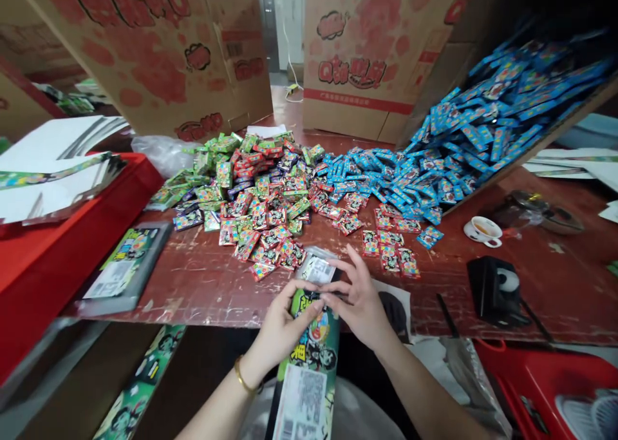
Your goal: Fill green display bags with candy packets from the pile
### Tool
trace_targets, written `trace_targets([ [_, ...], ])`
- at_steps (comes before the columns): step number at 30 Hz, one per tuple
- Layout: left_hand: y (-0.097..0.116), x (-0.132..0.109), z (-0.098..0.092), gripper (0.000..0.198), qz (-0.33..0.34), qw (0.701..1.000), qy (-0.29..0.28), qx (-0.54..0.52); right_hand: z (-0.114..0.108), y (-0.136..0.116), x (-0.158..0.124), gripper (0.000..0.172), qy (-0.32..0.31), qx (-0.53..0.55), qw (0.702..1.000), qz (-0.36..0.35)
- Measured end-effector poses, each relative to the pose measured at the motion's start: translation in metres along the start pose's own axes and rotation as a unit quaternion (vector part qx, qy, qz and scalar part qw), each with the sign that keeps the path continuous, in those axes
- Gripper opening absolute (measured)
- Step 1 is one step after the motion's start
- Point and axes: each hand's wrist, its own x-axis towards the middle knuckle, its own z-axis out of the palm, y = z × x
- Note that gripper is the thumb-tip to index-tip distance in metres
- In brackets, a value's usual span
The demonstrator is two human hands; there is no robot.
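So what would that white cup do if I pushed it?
The cup would probably slosh, since brownish liquid shows inside. It might slide rather than roll, as it stands upright on the table. It's likely stiff and perhaps breakable, because it looks like shiny china.

Packing workshop — heaped small packets [275, 218], large printed cartons [357, 89], scuffed red worktable [203, 282]
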Motion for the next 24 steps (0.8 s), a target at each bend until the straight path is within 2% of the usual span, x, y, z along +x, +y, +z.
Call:
trace_targets([
  [3,-0.001,-0.003,-0.004,0.025,-0.045,0.998,0.014,-0.034,0.001,-0.009,0.001,0.080,0.054,-0.063,0.995,-0.053],
  [5,0.003,-0.007,-0.006,0.027,-0.054,0.998,0.017,-0.027,0.001,-0.019,0.006,0.078,0.047,-0.070,0.995,-0.060],
  [10,0.017,-0.008,-0.004,0.026,-0.041,0.999,0.002,-0.001,0.010,-0.034,0.015,0.077,-0.061,-0.001,0.998,0.019],
  [14,0.018,-0.007,0.000,0.026,-0.022,0.999,0.013,0.040,0.013,-0.032,0.015,0.069,-0.101,0.015,0.994,0.042],
  [17,0.014,-0.007,0.002,0.027,-0.010,0.998,0.023,0.065,0.012,-0.030,0.013,0.067,-0.111,0.004,0.993,0.039],
  [21,0.011,-0.008,0.005,0.034,-0.028,0.999,0.015,0.025,0.011,-0.024,0.009,0.065,-0.101,0.000,0.994,0.042],
  [24,0.011,-0.009,0.009,0.037,-0.031,0.999,0.025,0.008,0.012,-0.018,0.012,0.071,-0.081,0.101,0.984,0.124],
])
